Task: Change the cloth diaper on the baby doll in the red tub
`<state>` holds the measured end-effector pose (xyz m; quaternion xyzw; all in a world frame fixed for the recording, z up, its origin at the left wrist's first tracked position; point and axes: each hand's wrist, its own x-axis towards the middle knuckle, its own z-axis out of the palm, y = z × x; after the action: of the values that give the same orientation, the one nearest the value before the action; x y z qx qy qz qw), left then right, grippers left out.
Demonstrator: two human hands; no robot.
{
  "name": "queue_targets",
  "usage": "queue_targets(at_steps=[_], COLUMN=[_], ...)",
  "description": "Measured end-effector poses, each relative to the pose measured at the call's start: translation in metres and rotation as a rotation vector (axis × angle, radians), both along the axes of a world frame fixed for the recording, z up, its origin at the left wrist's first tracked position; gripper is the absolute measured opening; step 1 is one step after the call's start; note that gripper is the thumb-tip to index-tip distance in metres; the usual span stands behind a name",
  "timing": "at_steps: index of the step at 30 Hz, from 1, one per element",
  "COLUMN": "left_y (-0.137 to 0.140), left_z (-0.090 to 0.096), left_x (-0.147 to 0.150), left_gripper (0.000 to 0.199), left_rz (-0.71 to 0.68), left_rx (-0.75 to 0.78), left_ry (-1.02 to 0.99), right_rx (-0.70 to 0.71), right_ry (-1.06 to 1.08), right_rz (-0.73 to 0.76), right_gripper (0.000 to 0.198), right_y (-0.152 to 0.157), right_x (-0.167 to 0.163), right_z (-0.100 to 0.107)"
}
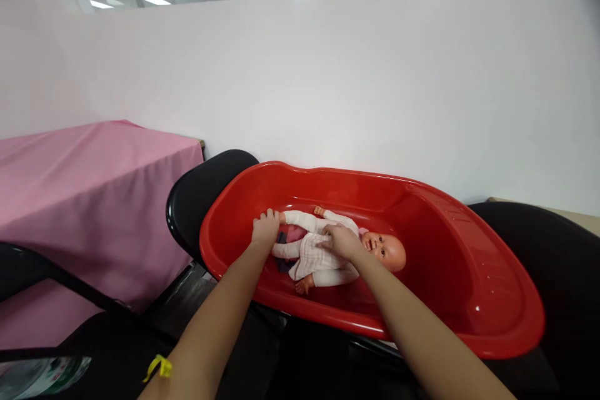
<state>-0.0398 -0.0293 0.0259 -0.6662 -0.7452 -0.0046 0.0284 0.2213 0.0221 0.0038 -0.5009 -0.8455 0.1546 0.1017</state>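
Note:
A baby doll [379, 250] lies on its back in a red baby bathtub [450, 281], its head toward the right. It wears white sleeves and leggings under a pale pink checked dress [312, 256]. At the doll's feet, my left hand [265, 228] is closed around one foot, most of which the fingers hide. My right hand [341, 241] rests over the doll's chest, thumb and fingers pinching the front of the dress. Beneath the legs, some pink and dark cloth [294, 234] shows in part.
Black chairs [206, 184] stand at both ends of the tub. To the left is a table under a pink cloth [103, 181]. A white wall [351, 81] rises behind the tub. A clear plastic bottle [44, 376] lies at the lower left.

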Motion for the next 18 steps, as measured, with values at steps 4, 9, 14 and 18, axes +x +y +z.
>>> queue_targets(at_steps=[4,9,14,18], left_y=[0.002,0.002,0.002,0.001], left_z=[-0.011,-0.016,-0.016,-0.017], left_x=[0.005,0.008,0.008,0.009], left_gripper=[0.049,0.052,0.054,0.055], left_rz=[-0.061,-0.013,-0.016,-0.002], left_rx=[-0.014,-0.021,0.015,-0.014], left_ry=[0.151,0.149,0.122,0.106], right_rx=[0.051,0.174,0.229,0.396], right_ry=[0.296,0.682,0.957,1.039], right_rz=[0.052,-0.202,-0.433,-0.425], right_gripper=[0.010,0.041,0.048,0.042], right_y=[-0.006,-0.015,-0.007,0.005], right_x=[-0.005,-0.009,-0.007,-0.030], right_z=[0.013,0.037,0.076,0.104])
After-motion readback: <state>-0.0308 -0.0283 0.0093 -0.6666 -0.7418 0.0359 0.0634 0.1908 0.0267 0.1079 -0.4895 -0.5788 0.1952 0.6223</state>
